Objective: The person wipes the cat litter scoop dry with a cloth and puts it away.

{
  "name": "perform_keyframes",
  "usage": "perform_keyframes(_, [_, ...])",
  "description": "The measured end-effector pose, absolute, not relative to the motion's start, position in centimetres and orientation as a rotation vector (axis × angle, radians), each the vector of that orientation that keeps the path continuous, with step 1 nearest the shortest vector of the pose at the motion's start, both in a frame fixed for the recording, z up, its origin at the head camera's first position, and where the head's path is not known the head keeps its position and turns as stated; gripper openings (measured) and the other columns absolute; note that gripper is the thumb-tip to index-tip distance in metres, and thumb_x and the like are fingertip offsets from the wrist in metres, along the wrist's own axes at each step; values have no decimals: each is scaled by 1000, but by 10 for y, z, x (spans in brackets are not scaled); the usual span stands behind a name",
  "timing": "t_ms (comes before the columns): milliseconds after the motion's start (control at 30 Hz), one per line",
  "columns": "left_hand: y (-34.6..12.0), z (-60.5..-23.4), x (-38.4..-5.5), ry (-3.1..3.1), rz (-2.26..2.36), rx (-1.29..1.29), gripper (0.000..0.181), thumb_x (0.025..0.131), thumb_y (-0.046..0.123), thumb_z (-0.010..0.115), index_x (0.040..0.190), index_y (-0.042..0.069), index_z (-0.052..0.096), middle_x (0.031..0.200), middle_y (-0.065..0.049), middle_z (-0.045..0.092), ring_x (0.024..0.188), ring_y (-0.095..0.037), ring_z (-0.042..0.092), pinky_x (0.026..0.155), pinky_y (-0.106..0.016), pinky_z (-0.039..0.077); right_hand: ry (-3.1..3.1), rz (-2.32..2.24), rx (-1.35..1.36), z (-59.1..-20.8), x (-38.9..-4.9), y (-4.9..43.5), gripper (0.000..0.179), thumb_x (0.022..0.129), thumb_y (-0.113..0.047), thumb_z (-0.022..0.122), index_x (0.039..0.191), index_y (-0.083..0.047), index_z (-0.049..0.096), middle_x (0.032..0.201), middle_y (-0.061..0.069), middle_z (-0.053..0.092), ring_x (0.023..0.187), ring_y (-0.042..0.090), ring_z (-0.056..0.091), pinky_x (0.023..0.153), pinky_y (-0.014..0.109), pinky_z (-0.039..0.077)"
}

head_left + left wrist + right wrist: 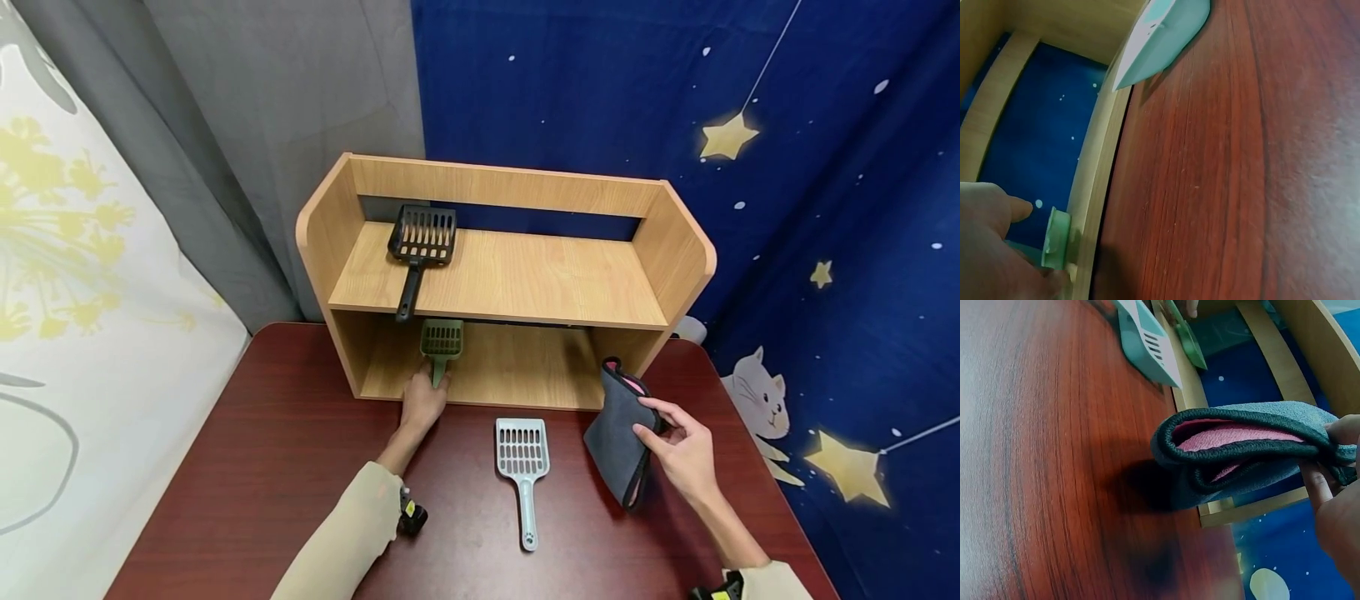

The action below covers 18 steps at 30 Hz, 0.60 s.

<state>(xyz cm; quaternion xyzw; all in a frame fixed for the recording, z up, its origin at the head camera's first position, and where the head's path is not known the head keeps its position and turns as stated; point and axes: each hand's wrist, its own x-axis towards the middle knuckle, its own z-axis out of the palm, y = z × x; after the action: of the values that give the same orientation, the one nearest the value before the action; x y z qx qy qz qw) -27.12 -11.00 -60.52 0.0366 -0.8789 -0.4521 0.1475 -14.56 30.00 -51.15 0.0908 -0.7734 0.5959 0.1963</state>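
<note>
My left hand (424, 398) is at the handle of a green litter scoop (441, 340) on the lower shelf. Its thumb and fingers lie apart on either side of the handle; part of the grip area is hidden in the left wrist view. With my right hand (681, 446) I pinch the upper edge of a folded dark grey cloth pouch (621, 437), thumb in front and fingers behind. Black trim and a pink lining (1241, 435) show at the pouch's opening. Between the hands, a pale blue-grey litter scoop (522, 454) lies on the table, its handle toward me.
A wooden two-tier shelf (502, 267) stands at the back of the dark red table (300, 467). On its upper board lies a black litter scoop (423, 237), handle overhanging the front edge. Curtains (570, 83) hang behind and beside the table.
</note>
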Motion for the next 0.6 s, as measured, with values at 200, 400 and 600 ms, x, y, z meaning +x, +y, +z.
perform_keyframes(200, [-109,-573,-246,-2558,-1189,47,63,98,22,72,146,-14,52,132,-40,61,121,-59,57,102,-67,45,-2196,1636,294,-516,-149,303,45,81,19,80,124,10,71,111,-9,77,66,0,64,61,14,53])
perform_keyframes(400, [-91,-547,-212,-2588,-1082,-64,66,99,23,73,152,-8,49,144,-33,55,135,-49,49,111,-61,41,-2266,1542,266,-506,-143,300,41,81,19,80,121,10,73,103,4,75,57,3,56,55,15,48])
perform_keyframes(600, [-68,-543,-185,-2604,-1153,-155,72,99,28,74,155,-7,46,151,-29,51,139,-45,48,112,-60,43,-2301,1502,282,-495,-137,296,37,82,18,79,118,11,73,88,15,67,49,1,46,47,22,41])
